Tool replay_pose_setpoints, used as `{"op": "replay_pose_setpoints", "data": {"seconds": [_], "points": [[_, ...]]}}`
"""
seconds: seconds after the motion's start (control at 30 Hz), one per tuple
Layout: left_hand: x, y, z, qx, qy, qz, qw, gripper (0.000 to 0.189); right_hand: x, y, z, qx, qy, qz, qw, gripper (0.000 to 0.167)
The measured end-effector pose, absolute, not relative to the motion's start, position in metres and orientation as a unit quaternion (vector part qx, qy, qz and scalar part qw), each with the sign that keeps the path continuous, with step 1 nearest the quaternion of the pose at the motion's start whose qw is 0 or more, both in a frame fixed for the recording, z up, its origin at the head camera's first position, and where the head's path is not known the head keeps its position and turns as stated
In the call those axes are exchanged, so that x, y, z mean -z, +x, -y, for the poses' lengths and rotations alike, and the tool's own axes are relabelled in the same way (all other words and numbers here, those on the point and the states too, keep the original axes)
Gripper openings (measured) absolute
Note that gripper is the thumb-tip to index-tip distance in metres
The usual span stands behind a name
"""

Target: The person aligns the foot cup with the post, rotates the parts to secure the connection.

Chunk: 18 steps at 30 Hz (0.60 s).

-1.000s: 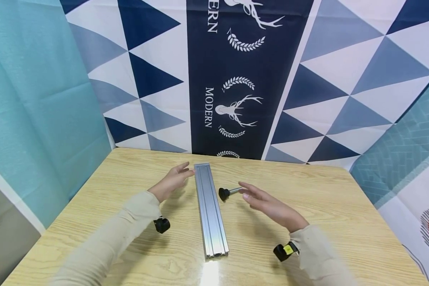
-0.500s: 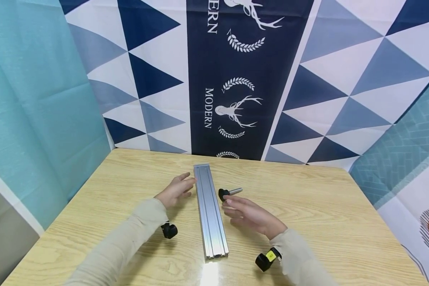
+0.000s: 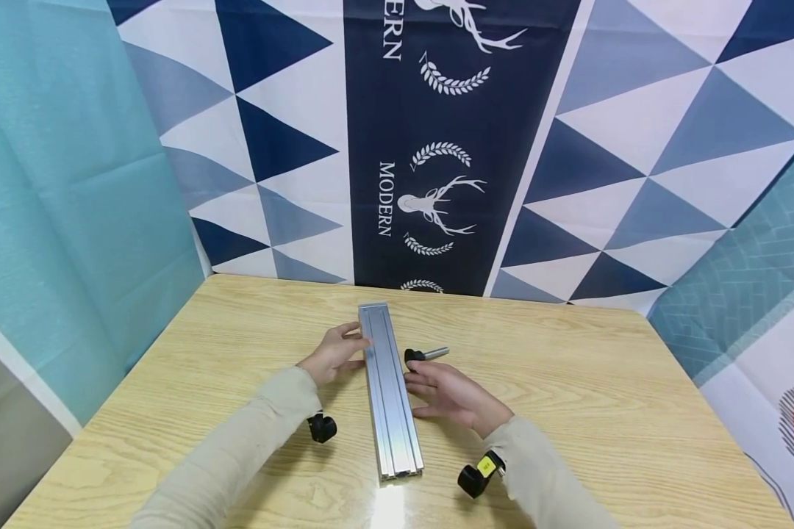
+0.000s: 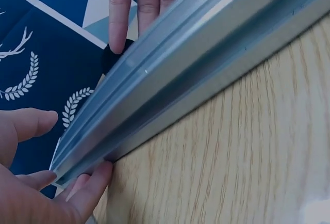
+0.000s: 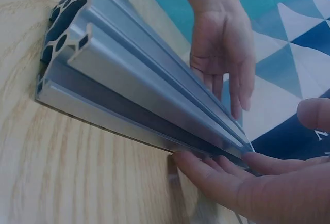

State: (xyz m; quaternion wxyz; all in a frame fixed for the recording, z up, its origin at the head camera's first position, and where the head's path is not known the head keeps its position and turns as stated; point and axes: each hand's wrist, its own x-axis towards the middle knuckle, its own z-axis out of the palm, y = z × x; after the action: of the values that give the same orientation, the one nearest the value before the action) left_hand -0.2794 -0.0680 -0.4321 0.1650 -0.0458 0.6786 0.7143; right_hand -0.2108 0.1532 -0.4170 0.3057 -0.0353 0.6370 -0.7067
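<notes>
A silver aluminium extrusion (image 3: 390, 404) lies lengthwise on the wooden table, its slotted sides and hollow end showing in the right wrist view. My left hand (image 3: 334, 354) is at its left side toward the far end, fingertips right at the side wall and thumb held apart. On the opposite side, my right hand (image 3: 453, 397) has its fingertips along the lower edge, thumb raised. Neither hand's fingers curl round the metal. Just beyond the right fingers lies a black-headed knob bolt (image 3: 413, 355) with a metal shank, its head partly overlapped by those fingers.
The wooden table (image 3: 569, 375) extends on both sides of the extrusion. A patterned cloth (image 3: 430, 110) hangs behind its back edge. Teal curtains (image 3: 73, 184) hang at the left. Each wrist wears a black camera (image 3: 322, 427).
My right hand has moved left and nearer, from over the bolt's shank to the extrusion's right side. My left hand has shifted slightly nearer and right, against the left side. The extrusion has not moved.
</notes>
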Motion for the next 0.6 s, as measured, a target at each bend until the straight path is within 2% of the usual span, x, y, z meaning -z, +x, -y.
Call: {"op": "replay_pose_setpoints", "data": {"seconds": [0.17,0.37,0.6], "points": [[0.437,-0.283,0.063,-0.691,-0.053,-0.708,0.136,0.061,0.419,-0.214,-0.146,0.699,-0.012,-0.655,0.287,0.054],[0.44,-0.284,0.059,-0.668,-0.073,-0.733,0.105,0.054,0.421,-0.215,-0.132,0.66,0.009,-0.706,0.258,0.054],[0.438,-0.285,0.059,-0.658,-0.072,-0.742,0.104,0.05,0.426,-0.215,-0.114,0.55,-0.008,-0.816,0.176,0.048]]}}
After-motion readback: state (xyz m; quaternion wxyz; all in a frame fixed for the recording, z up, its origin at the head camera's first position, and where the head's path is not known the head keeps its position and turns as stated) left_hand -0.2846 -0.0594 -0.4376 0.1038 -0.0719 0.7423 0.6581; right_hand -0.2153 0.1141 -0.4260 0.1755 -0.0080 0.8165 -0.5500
